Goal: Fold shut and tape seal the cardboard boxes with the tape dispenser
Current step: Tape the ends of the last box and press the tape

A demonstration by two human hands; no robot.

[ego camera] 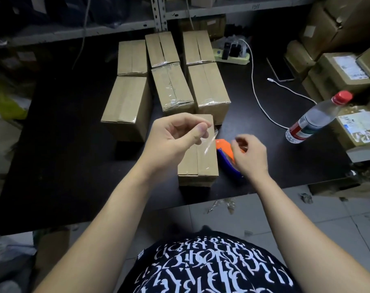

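**A:** Who is holding what?

**B:** The left hand (pixel 180 136) has its fingers (pixel 198 132) pinching the free end of a clear tape strip (pixel 209 143), thumb against forefinger, raised over the near box (pixel 198 161). The right hand (pixel 250 156) has its fingers curled over the tape dispenser (pixel 225 155) and seems to grip it.

**A:** And where does the dispenser lie?

**B:** Low on the bench (pixel 74 166), just beside the near box's right side and under the right hand. The strip slants from there up to the left pinch, hanging above the box top, not yet pressed down.

**A:** How far along is the job?

**B:** Well on, I'd say. The six boxes (pixel 207 85) farther back stand in three pairs, flaps shut, with glossy tape over their seams and ends. The near box has its flaps folded shut and some gloss at its near end. Whether its top seam is fully taped I cannot tell. It looks to be the only one left on the bench to seal.
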